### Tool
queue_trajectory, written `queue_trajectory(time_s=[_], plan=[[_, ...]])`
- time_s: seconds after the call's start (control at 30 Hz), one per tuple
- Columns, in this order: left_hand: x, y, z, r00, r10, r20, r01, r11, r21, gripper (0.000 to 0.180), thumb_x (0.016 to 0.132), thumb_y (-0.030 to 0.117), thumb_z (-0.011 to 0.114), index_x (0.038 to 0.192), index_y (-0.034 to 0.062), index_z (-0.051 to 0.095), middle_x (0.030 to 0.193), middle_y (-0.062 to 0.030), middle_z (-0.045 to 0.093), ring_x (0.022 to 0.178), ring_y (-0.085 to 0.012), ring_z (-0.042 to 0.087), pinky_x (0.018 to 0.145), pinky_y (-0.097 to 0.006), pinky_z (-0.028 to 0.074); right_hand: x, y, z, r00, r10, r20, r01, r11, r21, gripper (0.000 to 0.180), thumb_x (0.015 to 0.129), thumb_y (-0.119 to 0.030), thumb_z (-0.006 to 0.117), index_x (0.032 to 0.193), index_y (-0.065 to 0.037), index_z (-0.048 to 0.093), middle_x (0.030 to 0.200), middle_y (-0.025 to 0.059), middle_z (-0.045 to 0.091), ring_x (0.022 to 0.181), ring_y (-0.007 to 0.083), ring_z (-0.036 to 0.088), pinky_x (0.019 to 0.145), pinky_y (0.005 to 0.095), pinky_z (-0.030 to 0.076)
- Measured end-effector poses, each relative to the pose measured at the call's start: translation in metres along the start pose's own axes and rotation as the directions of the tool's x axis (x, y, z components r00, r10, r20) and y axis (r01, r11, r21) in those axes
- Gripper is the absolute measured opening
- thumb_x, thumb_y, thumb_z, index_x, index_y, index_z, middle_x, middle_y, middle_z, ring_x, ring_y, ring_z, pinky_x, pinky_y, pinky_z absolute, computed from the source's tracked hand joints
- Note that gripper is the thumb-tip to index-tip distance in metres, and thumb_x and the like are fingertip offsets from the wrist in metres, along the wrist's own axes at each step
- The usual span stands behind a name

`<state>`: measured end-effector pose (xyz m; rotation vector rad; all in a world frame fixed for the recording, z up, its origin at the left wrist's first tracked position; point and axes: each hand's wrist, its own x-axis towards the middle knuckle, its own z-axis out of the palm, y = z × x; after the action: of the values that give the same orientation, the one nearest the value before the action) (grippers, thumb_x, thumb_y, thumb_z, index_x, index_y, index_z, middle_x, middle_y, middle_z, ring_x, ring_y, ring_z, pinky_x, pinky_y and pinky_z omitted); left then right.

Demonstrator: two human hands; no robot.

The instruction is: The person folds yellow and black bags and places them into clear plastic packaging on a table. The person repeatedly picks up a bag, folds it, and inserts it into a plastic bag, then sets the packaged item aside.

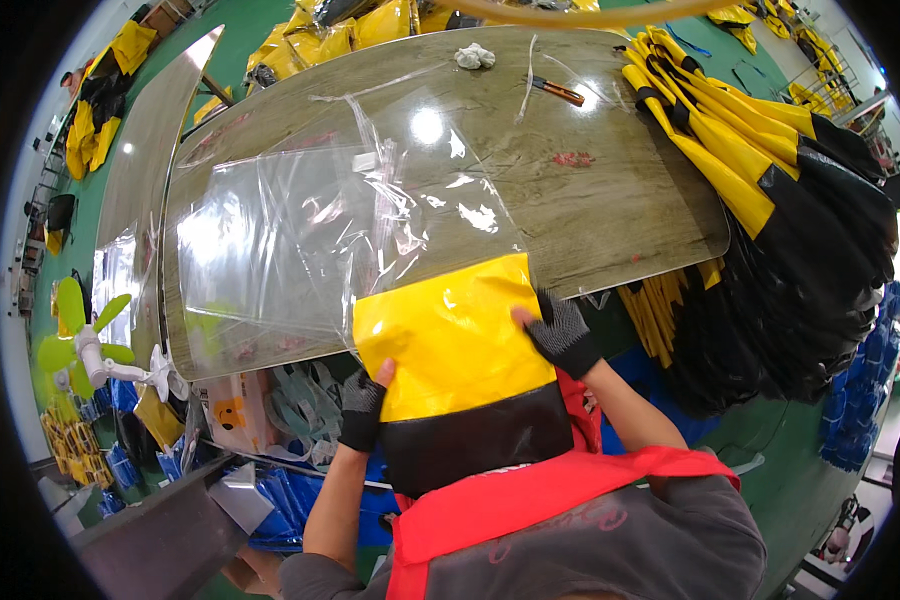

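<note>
A flat yellow-and-black bag of glossy sheet material (pixel 450 335) lies between my hands at the table's near edge. Its yellow part points away from me and the black part lies against my front. My left hand (pixel 363 402), in a black fingerless glove, grips the left side with the thumb on top. On the right side, my right hand (pixel 562 335), in a matching grey-dotted glove, has its thumb on the yellow face; its other fingers are mostly hidden. Clear plastic bags (pixel 270 240) are spread just beyond and to the left.
On the table (pixel 610 215) lie an orange-and-black cutter (pixel 558 91) and a crumpled white wad (pixel 474 56). A thick stack of yellow-and-black bags (pixel 750 180) hangs over its right side. More yellow bags (pixel 355 35) are piled beyond the far edge. A green-bladed fan (pixel 88 345) stands at left.
</note>
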<state>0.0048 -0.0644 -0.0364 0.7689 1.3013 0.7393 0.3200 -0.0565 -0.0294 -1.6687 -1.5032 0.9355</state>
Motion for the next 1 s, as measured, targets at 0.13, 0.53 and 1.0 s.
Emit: queue_trajectory(time_s=[0.13, 0.53, 1.0], plan=[[-0.005, 0.011, -0.011, 0.983, 0.061, 0.175, -0.036, 0.989, -0.145, 0.052, 0.092, 0.033, 0.06, 0.133, 0.0029, 0.048, 0.119, -0.009, 0.061, 0.11, -0.019, 0.056, 0.099, -0.032, 0.041, -0.034, 0.004, -0.023, 0.923, 0.071, 0.378, -0.195, 0.934, 0.299, 0.054, 0.088, -0.028, 0.067, 0.129, 0.001, 0.049, 0.115, 0.014, 0.063, 0.108, 0.0227, 0.059, 0.095, 0.0318, 0.043], [-0.015, 0.012, 0.004, 0.97, 0.138, 0.199, -0.113, 0.985, -0.131, 0.047, 0.098, 0.038, 0.047, 0.127, 0.0017, 0.053, 0.117, -0.0066, 0.061, 0.109, -0.0174, 0.056, 0.097, -0.03, 0.041, -0.055, 0.025, -0.043, 0.941, -0.088, 0.326, 0.056, 0.993, 0.106, 0.045, 0.093, -0.037, 0.056, 0.119, 0.0, 0.059, 0.105, 0.0149, 0.067, 0.098, 0.0266, 0.063, 0.088, 0.0325, 0.046], [-0.054, -0.034, 0.0, 0.955, -0.033, 0.293, 0.054, 0.996, -0.064, 0.073, 0.078, 0.02, 0.076, 0.139, 0.0068, 0.038, 0.131, -0.0086, 0.053, 0.119, -0.0221, 0.05, 0.1, -0.037, 0.041, -0.09, 0.045, -0.037, 0.936, 0.15, 0.319, -0.222, 0.954, 0.2, 0.071, 0.083, -0.042, 0.069, 0.134, 0.002, 0.045, 0.124, 0.0172, 0.058, 0.117, 0.0241, 0.055, 0.094, 0.033, 0.045]])
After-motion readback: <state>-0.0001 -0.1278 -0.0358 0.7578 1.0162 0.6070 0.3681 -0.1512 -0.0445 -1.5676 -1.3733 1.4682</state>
